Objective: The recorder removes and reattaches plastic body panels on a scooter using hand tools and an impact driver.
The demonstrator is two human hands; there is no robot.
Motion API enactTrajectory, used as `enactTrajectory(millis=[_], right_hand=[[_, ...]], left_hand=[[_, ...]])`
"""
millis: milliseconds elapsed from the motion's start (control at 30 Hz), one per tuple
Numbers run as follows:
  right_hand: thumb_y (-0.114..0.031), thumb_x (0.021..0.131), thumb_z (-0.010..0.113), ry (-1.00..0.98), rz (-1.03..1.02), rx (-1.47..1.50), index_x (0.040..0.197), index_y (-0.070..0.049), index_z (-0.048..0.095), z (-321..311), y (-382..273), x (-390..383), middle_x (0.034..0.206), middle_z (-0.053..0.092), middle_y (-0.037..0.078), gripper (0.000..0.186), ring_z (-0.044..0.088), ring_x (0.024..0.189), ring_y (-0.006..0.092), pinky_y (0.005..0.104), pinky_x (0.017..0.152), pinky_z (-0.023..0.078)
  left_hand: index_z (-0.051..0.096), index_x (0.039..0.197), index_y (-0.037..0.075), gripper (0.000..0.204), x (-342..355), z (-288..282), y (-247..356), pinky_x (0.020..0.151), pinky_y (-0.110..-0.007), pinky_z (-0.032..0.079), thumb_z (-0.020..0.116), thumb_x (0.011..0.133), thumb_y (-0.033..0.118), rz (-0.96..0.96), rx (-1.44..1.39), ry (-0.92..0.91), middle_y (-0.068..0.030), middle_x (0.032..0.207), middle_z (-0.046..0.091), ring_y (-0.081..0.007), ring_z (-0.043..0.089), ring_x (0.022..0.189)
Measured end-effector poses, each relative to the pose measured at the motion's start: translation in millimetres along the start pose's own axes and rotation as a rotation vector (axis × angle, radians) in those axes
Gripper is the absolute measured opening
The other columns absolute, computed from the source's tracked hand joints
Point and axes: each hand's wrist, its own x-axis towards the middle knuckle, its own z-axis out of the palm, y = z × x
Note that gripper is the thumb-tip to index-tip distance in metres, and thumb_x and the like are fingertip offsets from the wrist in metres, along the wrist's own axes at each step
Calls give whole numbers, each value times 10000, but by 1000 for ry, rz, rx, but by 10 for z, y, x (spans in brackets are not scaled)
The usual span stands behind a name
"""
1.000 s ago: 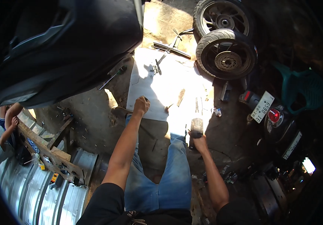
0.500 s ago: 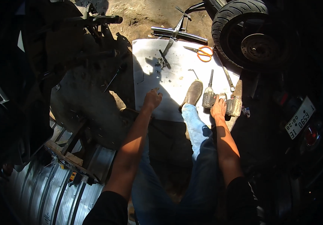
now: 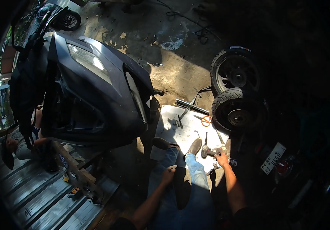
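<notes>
My right hand (image 3: 221, 159) is closed around the battery end of a cordless impact driver (image 3: 204, 152), which lies on a white sheet (image 3: 163, 155) with its long socket pointing away from me. Above my left thigh, my left hand (image 3: 168, 175) has its fingers curled in. A pale bit shows at its fingertips, and I cannot make out whether it is a sunlit finger or a held thing. Beyond the driver, a wrench (image 3: 220, 136) and orange-handled scissors (image 3: 206, 121) lie on the sheet. A dark slim tool (image 3: 180, 121) rests near small loose parts.
A dark scooter front (image 3: 103, 92) fills the left. Two wheels with tyres (image 3: 232, 111) lie at right, past a metal stand (image 3: 191, 106). Another person (image 3: 23, 143) is partly hidden behind the scooter, near corrugated sheeting (image 3: 38, 191). A licence plate (image 3: 273, 158) shows at right.
The view has tilted up, bringing in the scooter, second wheel and other person. My left hand has drawn back from above the sheet to my thigh. My right hand stays at the driver, which has turned.
</notes>
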Motion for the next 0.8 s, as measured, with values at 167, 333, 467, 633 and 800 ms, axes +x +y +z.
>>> enactTrajectory(millis=[167, 333, 467, 633, 800], right_hand=[[-253, 881, 683, -64, -55, 69, 1162, -74, 695, -609, -909, -381, 1031, 718, 204, 333, 691, 991, 312, 410, 889, 516], [-212, 916, 654, 87, -178, 249, 1140, -40, 694, -923, -1987, -192, 926, 729, 153, 285, 710, 808, 201, 350, 729, 551], [-236, 942, 635, 235, -346, 232, 1156, -25, 685, -1085, -2968, 197, 930, 727, 145, 304, 704, 800, 189, 330, 720, 554], [-236, 1001, 575, -115, -331, 746, 1180, -29, 660, -1159, -4570, 726, 901, 665, 46, 286, 628, 750, 113, 263, 621, 516], [-380, 1021, 544, -507, -280, 724, 1175, -4, 650, -721, -6035, 1293, 970, 658, 50, 421, 616, 790, 115, 250, 647, 519]], left_hand=[[702, 1184, 34, 299, -865, -788, 1004, 826, -309, 509, 581, 944, 166, -158, -154, 96, -103, 925, 712, -175, 662, 877], [691, 1064, 5, 213, -1038, -1842, 2322, 860, -350, 507, 526, 943, 65, 469, -63, 513, -122, 1054, 685, -233, 658, 963], [657, 980, 1, 194, -1122, -2711, 3310, 846, -373, 514, 522, 968, 140, 753, 60, 692, -147, 1000, 653, -274, 650, 938], [585, 893, 45, 377, -903, -3420, 4497, 778, -398, 535, 505, 1022, 390, 1017, 253, 836, -108, 883, 562, -282, 628, 885], [605, 907, 64, 453, -62, -3982, 5838, 745, -420, 559, 495, 1017, 490, 1156, 546, 802, -91, 898, 554, -325, 637, 893]])
